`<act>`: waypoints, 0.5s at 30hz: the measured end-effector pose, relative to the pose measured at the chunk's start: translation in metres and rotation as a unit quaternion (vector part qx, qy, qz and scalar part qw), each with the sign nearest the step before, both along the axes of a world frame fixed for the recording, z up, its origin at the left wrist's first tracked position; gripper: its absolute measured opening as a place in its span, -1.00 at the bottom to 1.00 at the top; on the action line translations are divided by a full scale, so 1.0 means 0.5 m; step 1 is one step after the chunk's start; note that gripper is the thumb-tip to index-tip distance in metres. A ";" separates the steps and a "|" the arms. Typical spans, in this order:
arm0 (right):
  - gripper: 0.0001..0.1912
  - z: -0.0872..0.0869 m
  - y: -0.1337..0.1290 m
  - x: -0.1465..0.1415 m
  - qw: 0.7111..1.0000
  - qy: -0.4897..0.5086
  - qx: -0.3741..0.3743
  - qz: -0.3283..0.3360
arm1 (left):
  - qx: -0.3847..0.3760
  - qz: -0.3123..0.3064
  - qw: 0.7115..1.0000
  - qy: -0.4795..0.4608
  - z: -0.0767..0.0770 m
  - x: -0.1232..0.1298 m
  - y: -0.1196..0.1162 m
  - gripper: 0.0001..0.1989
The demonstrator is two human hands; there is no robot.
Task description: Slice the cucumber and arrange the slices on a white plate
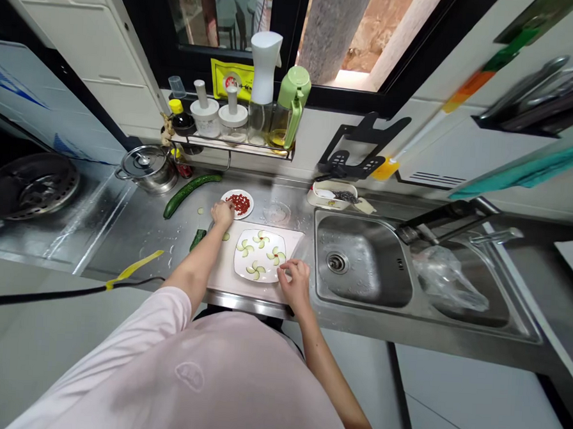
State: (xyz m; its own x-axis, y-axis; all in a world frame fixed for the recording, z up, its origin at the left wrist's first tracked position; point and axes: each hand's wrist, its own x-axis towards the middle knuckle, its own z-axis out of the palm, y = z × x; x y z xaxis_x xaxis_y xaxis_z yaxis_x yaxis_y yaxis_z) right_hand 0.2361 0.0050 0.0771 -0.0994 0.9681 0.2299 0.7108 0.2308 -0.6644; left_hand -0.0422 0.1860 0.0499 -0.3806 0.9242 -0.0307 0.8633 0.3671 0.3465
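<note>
My left hand [223,214] is at the near left rim of a small white plate [249,197] that holds small red pieces [239,204]. Its fingertips are too small to tell apart. At the lower right corner of a square white plate [243,269], my right hand [295,280] has thumb and forefinger brought close together; what lies between them is too small to make out. Several pinwheels of green-edged slices [255,270] lie on the square plate, and some have red centres. This plate stands on a pale cutting board [223,271].
A whole cucumber [190,192] and a cut cucumber piece [197,238] lie left of the board. Behind are a lidded pot [149,169] and a rack [232,146] of bottles. A double sink [365,260] is at the right.
</note>
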 end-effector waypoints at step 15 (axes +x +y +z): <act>-0.85 -0.004 0.007 0.010 1.000 -0.005 -0.008 -0.014 | -0.047 -0.113 0.992 0.043 -0.023 -0.005 0.070 -0.74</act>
State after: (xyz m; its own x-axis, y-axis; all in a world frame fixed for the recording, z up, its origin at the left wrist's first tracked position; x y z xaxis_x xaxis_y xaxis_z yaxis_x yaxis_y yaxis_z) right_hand 0.2410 0.0083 0.0752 -0.0741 0.9742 0.2134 0.7242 0.1997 -0.6600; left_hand -0.0449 0.2210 0.0383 -0.1700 0.9806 -0.0972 0.9519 0.1889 0.2414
